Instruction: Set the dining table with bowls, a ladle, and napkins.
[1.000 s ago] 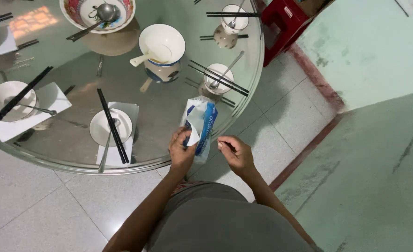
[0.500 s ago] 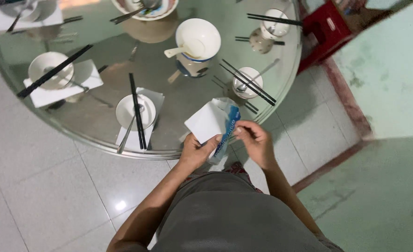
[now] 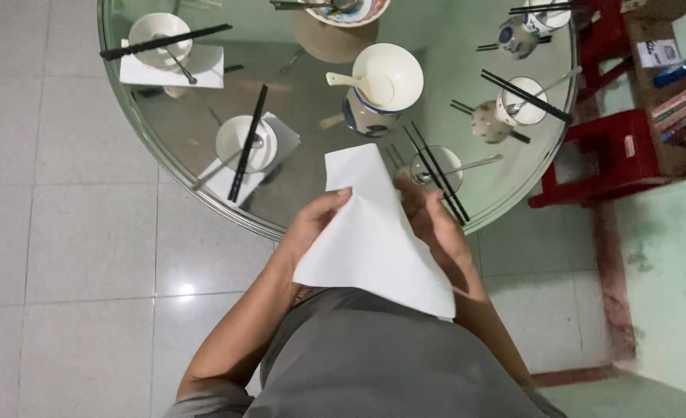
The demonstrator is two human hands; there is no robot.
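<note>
— White paper tissue sheet [image 3: 374,232], thin and unfolded, is spread between both hands just off the rim of the round glass surface [image 3: 165,147], near a small white bowl with black chopsticks [image 3: 436,166].

— Grip?

— Left hand [image 3: 316,224] pinches its upper edge with fingers closed; right hand [image 3: 436,224] is half hidden behind, seemingly holding it. Light, limp, tears easily; best taken at the corners.

— Changed?

— Half a second ago it was smaller, against a blue pack; that pack is out of sight.
</note>
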